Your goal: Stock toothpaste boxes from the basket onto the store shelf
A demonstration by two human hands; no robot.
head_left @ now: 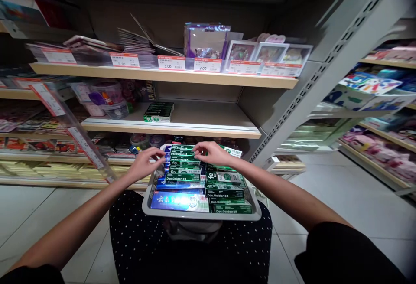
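Note:
A grey tray (201, 216) rests on my lap, filled with small cartons. Green toothpaste boxes (225, 193) marked Doc.Golden lie in rows down its right side and across its upper left. Blue toothpaste boxes (178, 201) lie at the lower left, partly under green ones. My left hand (147, 162) is at the tray's upper left, fingers bent and apart beside the ends of the green boxes. Over their right ends hovers my right hand (211, 153), its fingers curled loosely with a gap to the thumb. Neither hand visibly holds a box.
A row of green boxes (158, 112) stands on the middle shelf (208, 121) ahead, right of some clear plastic tubs (112, 97). The upper shelf (162, 72) carries price labels and packaged goods. A slotted metal post (305, 97) rises at right, with other stocked shelves beyond.

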